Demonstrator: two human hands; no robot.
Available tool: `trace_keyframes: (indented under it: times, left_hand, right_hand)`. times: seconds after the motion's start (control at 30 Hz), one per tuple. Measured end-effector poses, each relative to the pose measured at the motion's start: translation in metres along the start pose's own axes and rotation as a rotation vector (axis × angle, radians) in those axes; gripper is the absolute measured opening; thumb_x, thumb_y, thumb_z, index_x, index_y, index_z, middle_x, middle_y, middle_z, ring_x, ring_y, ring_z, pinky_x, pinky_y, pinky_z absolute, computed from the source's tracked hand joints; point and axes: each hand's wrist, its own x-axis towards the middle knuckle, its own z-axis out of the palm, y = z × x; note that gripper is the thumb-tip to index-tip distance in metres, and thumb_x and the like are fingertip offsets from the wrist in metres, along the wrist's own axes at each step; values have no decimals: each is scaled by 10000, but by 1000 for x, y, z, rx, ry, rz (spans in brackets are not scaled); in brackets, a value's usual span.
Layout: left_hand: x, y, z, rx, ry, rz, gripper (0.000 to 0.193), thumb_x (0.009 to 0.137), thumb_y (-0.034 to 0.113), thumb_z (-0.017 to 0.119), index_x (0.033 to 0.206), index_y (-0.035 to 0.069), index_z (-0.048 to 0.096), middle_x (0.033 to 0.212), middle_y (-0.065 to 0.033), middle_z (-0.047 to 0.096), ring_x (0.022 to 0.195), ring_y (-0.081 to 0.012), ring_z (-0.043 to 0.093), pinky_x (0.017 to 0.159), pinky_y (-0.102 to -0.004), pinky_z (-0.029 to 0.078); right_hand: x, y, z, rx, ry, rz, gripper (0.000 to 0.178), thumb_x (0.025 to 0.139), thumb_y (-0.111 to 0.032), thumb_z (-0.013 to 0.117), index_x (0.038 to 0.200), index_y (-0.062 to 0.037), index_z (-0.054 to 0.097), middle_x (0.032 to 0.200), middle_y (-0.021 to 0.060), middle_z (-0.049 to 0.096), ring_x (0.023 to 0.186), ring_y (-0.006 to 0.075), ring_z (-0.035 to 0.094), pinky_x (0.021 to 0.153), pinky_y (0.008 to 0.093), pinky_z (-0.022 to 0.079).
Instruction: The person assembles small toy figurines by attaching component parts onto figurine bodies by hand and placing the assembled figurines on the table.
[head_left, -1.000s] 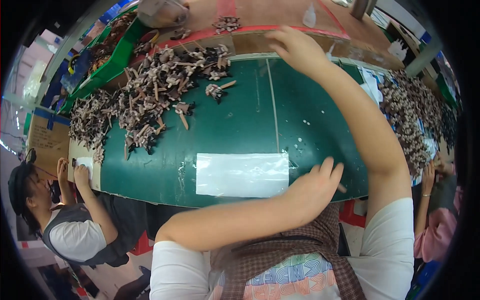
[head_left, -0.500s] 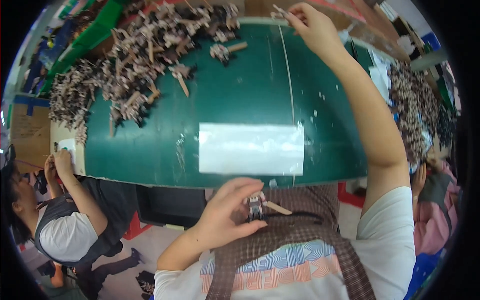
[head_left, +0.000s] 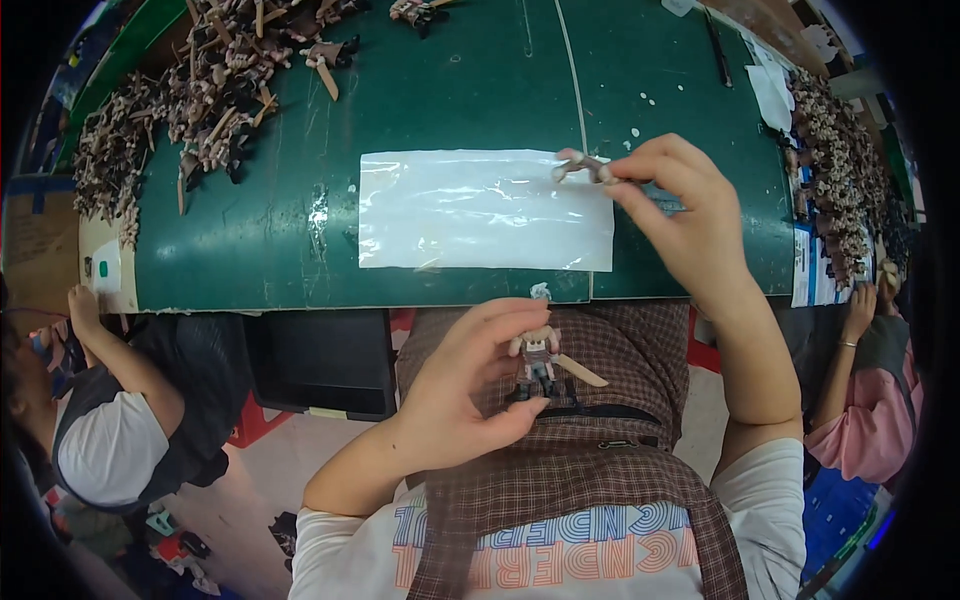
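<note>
My left hand point(head_left: 465, 390) is held in front of my apron, near the table's front edge. Its thumb and fingers grip a small toy figure point(head_left: 538, 362) with dark legs, and a flat tan stick point(head_left: 582, 371) juts out to the figure's right. Over the right end of a white sheet point(head_left: 470, 215), my right hand point(head_left: 685, 205) pinches a small brown-and-pale toy piece point(head_left: 582, 170) between thumb and fingertips. That piece is slightly blurred, so its exact shape is hard to make out.
A heap of similar figures point(head_left: 215, 85) covers the green table's point(head_left: 450, 90) far left. More small pale and brown pieces point(head_left: 845, 190) are piled at right. A dark pen-like tool point(head_left: 718, 48) lies far right. Co-workers sit left and right; a black crate point(head_left: 320, 362) stands below the table edge.
My right hand has come back from the table's far side toward me, carrying the small toy piece. My left hand still grips the figure, now turned more into view. The whole view has shifted.
</note>
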Motion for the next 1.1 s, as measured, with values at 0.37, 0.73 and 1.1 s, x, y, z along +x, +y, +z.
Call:
trace_keyframes:
  times: [0.37,0.73,1.1]
  left_hand:
    - [-17,-4,-6,-86,167,120,710,756,-90,717,1391,-4,413,1413,-112,381,1280,-256,492,1051,-399,440]
    - [-5,-5,-9,-145,226,128,771,725,8,820,1386,-10,425,1419,-103,408,1279,-238,484,1041,-387,440]
    - [-1,4,5,-7,350,121,906,639,148,893,1383,-42,413,1449,-133,378,1289,-293,488,1088,-401,416]
  right_hand:
    - [8,-12,28,-188,-27,-237,103,747,-76,736,840,-46,703,818,45,619,783,235,582,666,339,476]
    - [7,-14,27,-230,-45,-247,107,757,-78,727,852,-40,694,822,49,617,787,239,591,664,338,475]
    - [-47,-43,4,419,-18,-356,238,691,21,762,913,-21,688,978,116,683,813,234,679,673,290,545]
